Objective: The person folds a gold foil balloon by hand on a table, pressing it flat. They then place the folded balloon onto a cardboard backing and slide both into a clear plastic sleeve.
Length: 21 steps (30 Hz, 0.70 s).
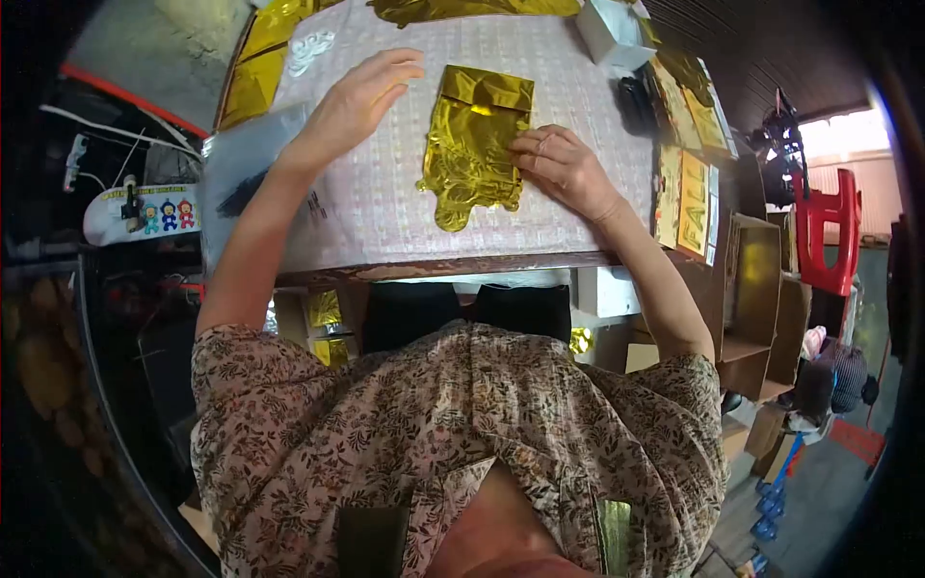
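Note:
A shiny gold foil piece lies on the patterned tabletop in front of me. Its top strip looks folded or creased, its surface is embossed, and its lower edge is wavy with a rounded tab. My right hand grips the foil's right edge with bent fingers; a ring shows on one finger. Up and to the left, my left hand hovers over the table away from the foil, holding nothing, with thumb and fingers apart.
White loops lie at the upper left. A white box, a dark object and printed cards reading "FALL" line the right side. More gold foil lies along the far edge. A red stool stands beyond.

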Available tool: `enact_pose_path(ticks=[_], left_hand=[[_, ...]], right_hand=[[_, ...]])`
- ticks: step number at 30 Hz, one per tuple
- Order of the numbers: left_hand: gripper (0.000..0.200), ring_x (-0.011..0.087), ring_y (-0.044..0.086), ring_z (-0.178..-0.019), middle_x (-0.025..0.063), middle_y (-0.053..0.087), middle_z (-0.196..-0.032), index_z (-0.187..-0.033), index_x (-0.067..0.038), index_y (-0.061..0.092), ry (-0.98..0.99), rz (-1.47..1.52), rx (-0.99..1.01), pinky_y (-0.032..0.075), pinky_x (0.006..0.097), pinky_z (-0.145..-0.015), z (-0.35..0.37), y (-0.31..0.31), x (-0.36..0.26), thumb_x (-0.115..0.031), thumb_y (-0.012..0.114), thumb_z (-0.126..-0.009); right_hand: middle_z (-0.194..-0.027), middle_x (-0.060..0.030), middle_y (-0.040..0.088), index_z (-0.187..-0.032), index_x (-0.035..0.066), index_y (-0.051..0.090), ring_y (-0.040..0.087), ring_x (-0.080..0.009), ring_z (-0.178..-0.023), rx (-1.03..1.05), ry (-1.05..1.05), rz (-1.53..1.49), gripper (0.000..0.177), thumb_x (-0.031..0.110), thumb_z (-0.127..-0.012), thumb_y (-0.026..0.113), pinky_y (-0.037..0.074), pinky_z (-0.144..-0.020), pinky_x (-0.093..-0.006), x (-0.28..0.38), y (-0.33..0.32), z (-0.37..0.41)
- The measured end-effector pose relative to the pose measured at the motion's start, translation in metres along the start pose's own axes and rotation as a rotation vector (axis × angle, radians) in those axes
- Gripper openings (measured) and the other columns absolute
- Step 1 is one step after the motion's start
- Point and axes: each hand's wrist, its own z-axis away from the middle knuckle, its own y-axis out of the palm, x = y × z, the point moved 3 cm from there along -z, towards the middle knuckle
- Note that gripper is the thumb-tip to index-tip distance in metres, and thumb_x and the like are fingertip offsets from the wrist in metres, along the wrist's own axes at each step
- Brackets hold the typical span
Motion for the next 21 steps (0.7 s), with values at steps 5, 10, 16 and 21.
enact_pose_path(ticks=[5, 10, 16, 21], left_hand=[[0.036, 0.0304, 0.054, -0.136, 0.009, 0.055, -0.149, -0.137, -0.009, 0.061, 0.25, -0.027, 0.123, 0.047, 0.0391, -0.111, -0.049, 0.048, -0.005, -0.01, 0.061, -0.101], [0.045, 0.0304, 0.037, -0.15, 0.0059, 0.044, -0.161, -0.151, -0.013, 0.049, 0.309, 0.045, 0.326, 0.029, 0.0438, -0.126, -0.072, 0.098, -0.007, -0.02, 0.052, -0.107], [0.047, 0.0266, 0.031, -0.154, 0.0029, 0.041, -0.163, -0.155, -0.017, 0.046, 0.287, 0.081, 0.393, 0.022, 0.0458, -0.128, -0.075, 0.128, 0.006, -0.03, 0.046, -0.11], [0.046, 0.029, 0.031, -0.154, 0.0039, 0.04, -0.164, -0.154, -0.015, 0.048, 0.274, 0.068, 0.412, 0.021, 0.0468, -0.128, -0.067, 0.136, 0.012, -0.027, 0.047, -0.109]], right_hand=[[-0.119, -0.0061, 0.073, -0.106, 0.005, 0.073, 0.069, -0.0251, -0.111, 0.011, -0.001, 0.084, 0.026, 0.007, -0.081, 0.08, 0.054, -0.099, -0.0401, -0.001, 0.004, 0.011], [-0.119, -0.0046, 0.074, -0.105, 0.006, 0.074, 0.068, -0.024, -0.114, -0.006, 0.047, 0.078, 0.024, 0.008, -0.081, 0.079, 0.052, -0.101, -0.0406, -0.01, 0.002, 0.019], [-0.116, -0.0009, 0.074, -0.105, 0.008, 0.075, 0.068, -0.0215, -0.117, 0.027, 0.171, 0.004, 0.023, 0.005, -0.083, 0.077, 0.05, -0.104, -0.0408, -0.022, -0.01, 0.027], [-0.116, -0.0004, 0.074, -0.107, 0.008, 0.074, 0.068, -0.0212, -0.117, 0.074, 0.221, -0.046, 0.024, 0.003, -0.083, 0.076, 0.05, -0.104, -0.0416, -0.024, -0.009, 0.029]])
